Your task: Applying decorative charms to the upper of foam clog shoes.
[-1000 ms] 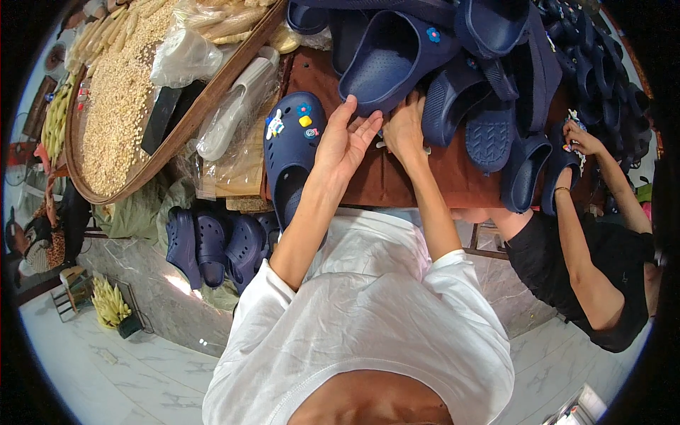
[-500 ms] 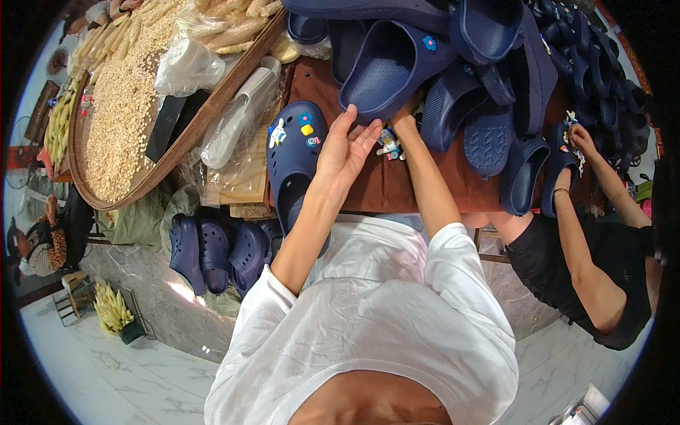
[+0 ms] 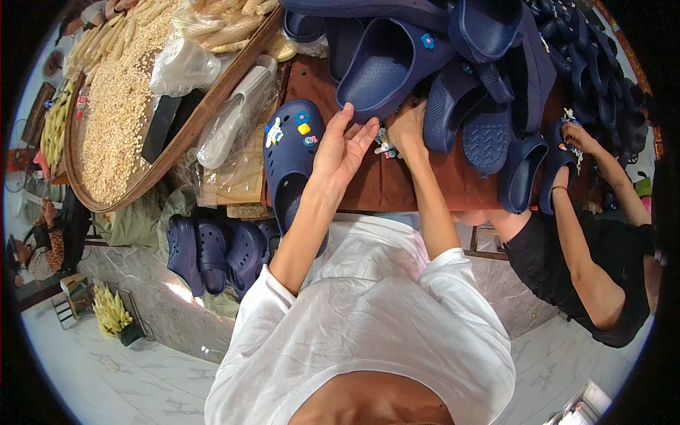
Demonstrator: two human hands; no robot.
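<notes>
A marble-tiled floor [image 3: 177, 347] surrounds a table [image 3: 368, 190] covered in reddish-brown cloth, at which the person works with both bare hands. The principal object, a navy clog [image 3: 382, 81] bearing a blue flower ornament [image 3: 427, 41], lies just beyond the left hand [image 3: 341, 150], its opening facing up and its heel end toward the wearer. The left hand is turned palm upward, thumb and fingers apart, with the tips at the heel's edge; firm contact cannot be confirmed. The right hand [image 3: 409, 132] reaches in at the clog's near side, its fingers bent and partly hidden; whether they are closed on anything cannot be told. Small colourful charms [image 3: 386, 146] lie between the two hands, next to the right one.

Immediately left of the left hand is a decorated clog [image 3: 289, 152], upright, with several ornaments on its toe. Beyond and to the right of the right hand rises a heap of navy clogs [image 3: 489, 134]. Farther left of the left hand are a pale shoe [image 3: 239, 113] in clear plastic and a wooden-rimmed tray [image 3: 202, 117] of loose kernels [image 3: 113, 127]. Well right of the right hand, a co-worker's hand [image 3: 581, 139] touches ornaments on another clog [image 3: 554, 177].
</notes>
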